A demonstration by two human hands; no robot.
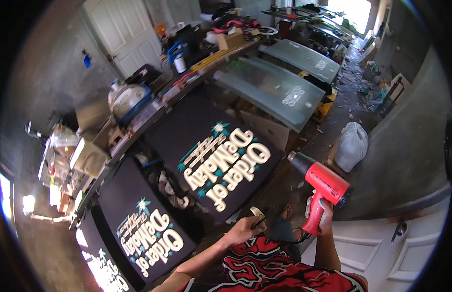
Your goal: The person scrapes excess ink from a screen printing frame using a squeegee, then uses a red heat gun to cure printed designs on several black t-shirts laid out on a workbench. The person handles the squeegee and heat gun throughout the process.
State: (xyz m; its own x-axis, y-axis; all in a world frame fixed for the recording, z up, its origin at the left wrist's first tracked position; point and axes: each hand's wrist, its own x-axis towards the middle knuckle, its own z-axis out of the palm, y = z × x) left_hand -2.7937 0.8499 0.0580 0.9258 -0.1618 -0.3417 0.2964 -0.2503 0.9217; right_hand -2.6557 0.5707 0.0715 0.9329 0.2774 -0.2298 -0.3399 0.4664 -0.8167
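Observation:
In my right hand [326, 214] is a red heat gun [328, 182], its fingers wrapped round the grip. The dark nozzle points left, toward the nearest printed black shirt [167, 131]. My left hand [243, 230] is closed in front of my body, near that shirt's front edge. A small pale tan piece [257, 212] with a dark strip sticks out of its fingers; its kind is unclear. The shirt lies flat on a sloping board and bears cream lettering with teal leaf shapes. A second printed black shirt [120, 187] and a third one [90, 238] lie to its left.
Beyond the shirts, two glass-like boards [270, 87] slope alike. A long rail [197, 73] crowded with tools and bottles runs behind them. On the right are a tied white sack [352, 146], a grey wall [411, 141] and a white door [367, 248]. Litter covers the far floor.

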